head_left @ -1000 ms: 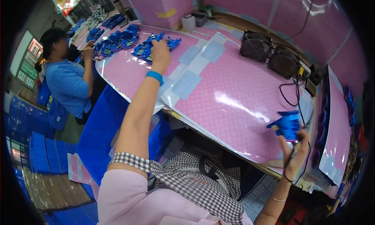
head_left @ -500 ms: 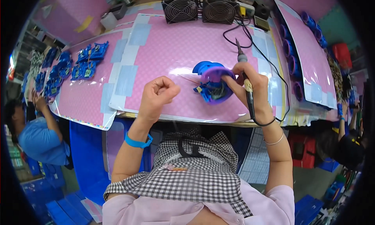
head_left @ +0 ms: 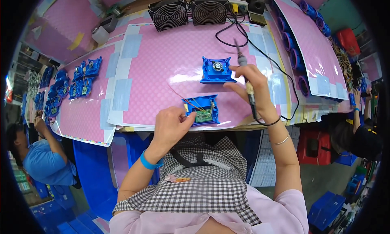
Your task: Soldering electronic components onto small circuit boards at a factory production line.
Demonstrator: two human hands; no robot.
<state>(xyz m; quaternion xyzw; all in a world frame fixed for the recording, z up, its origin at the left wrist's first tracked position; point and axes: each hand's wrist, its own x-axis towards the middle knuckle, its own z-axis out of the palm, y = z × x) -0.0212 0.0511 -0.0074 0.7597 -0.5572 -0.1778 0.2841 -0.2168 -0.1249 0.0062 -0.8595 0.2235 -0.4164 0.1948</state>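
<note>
My right hand [head_left: 255, 87] is closed round a soldering iron [head_left: 250, 96], its tip pointing up and away over the table. Its thumb and forefinger are spread beside a blue plastic housing half [head_left: 208, 76] with a small round speaker [head_left: 218, 66] in its middle. Nearer to me lies a second blue housing half [head_left: 214, 99], holding a green circuit board [head_left: 203, 115] and thin wires, one red wire [head_left: 177, 89] sticking out up and left. My left hand [head_left: 172, 124] grips this half at its left edge, thumb by the board; its other fingertips are partly hidden.
Two black fans [head_left: 168, 15] stand at the back, beside a soldering iron stand [head_left: 256, 18]. The iron's black cord [head_left: 280, 63] loops along the right. Blue housings [head_left: 83, 77] lie at left; blue round parts [head_left: 295, 58] line the right board. Co-workers sit on both sides.
The blue-and-purple assembly that my right hand held is gone from it; two blue halves now lie apart on the table. My left hand has moved right and down onto the nearer half.
</note>
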